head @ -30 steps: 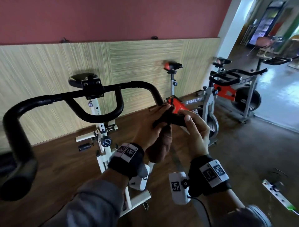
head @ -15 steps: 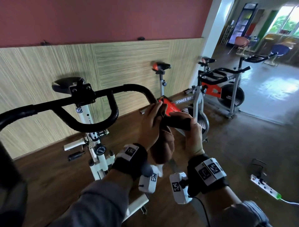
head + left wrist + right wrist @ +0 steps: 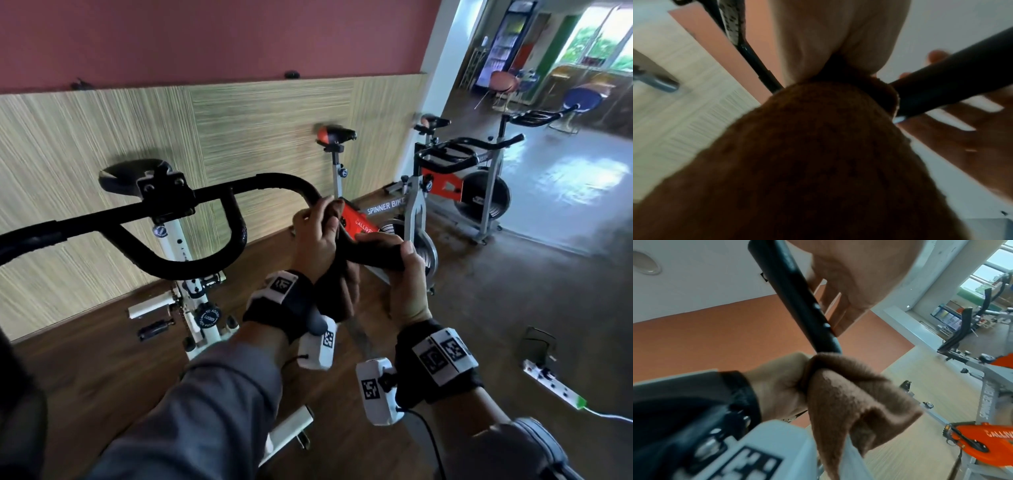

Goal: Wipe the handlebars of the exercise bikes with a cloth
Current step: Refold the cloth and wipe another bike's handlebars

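Note:
The black handlebar (image 3: 212,193) of a white exercise bike (image 3: 191,291) crosses the head view. My left hand (image 3: 318,236) grips a brown cloth (image 3: 337,294) wrapped round the bar's right arm, just below its bend. The cloth's loose part hangs under that hand and fills the left wrist view as the cloth (image 3: 818,162). My right hand (image 3: 407,274) holds the end of the same arm (image 3: 376,255), thumb on top and fingers underneath. In the right wrist view the bar (image 3: 797,296) runs down into the cloth (image 3: 855,395).
An orange and grey spinner bike (image 3: 363,222) stands just behind my hands, and another (image 3: 462,185) further right. A white power strip (image 3: 555,383) with a cable lies on the wooden floor at right. A panelled wall (image 3: 102,137) runs behind the bikes.
My right hand, loose beside the bar a second ago, has taken hold of its end. My left hand with the cloth has slid up the bar toward the bend, baring more of it.

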